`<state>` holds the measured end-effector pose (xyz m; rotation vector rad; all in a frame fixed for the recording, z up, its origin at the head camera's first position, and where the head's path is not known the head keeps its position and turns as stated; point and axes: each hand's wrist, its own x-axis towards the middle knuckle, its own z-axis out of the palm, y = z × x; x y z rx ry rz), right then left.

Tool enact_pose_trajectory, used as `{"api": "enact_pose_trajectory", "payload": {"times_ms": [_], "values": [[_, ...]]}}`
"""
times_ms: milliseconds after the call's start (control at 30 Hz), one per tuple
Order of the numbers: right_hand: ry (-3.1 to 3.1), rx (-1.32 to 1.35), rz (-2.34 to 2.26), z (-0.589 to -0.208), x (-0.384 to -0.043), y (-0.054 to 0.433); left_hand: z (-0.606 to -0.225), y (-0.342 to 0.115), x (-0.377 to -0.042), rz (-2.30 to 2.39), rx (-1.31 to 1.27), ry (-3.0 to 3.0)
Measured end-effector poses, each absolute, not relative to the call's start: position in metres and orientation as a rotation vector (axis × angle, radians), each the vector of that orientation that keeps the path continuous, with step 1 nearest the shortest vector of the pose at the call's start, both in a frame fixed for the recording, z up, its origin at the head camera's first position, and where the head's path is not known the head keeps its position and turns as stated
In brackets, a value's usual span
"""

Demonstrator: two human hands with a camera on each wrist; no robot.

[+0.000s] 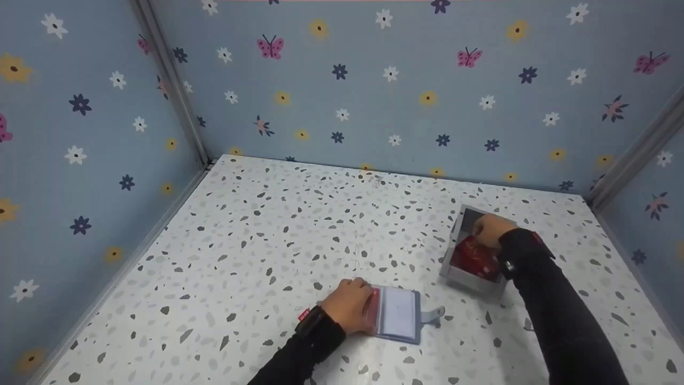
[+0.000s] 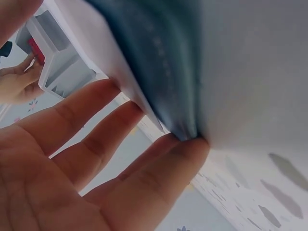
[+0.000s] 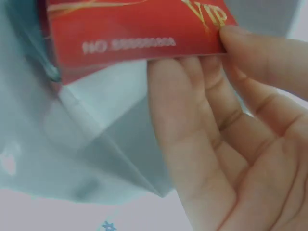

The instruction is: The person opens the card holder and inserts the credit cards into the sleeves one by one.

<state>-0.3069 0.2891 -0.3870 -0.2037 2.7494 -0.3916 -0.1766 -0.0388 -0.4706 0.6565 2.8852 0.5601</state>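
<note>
Red card [image 3: 137, 36], gold-lettered VIP

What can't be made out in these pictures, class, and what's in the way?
- Head: part of the card holder's left side, under the left hand.
- Head: part of the box's right wall, behind the right arm.
- Right wrist: the red card's top, cut off by the picture's upper edge; some digits, blurred.

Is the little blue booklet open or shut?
Open. The booklet lies spread beside the left hand's fingers, inside facing up, and its strap sticks out unfastened.
</note>
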Motion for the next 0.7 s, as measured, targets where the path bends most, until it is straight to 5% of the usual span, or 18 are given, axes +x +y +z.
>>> {"api": "enact_pose_trajectory", "payload": {"times_ms": [700], "values": [[2.703, -0.242, -1.067, -0.352, -0.274, 0.291, -0.468, -0.041, -0.176, 0.656, 0.552, 2.802]]}}
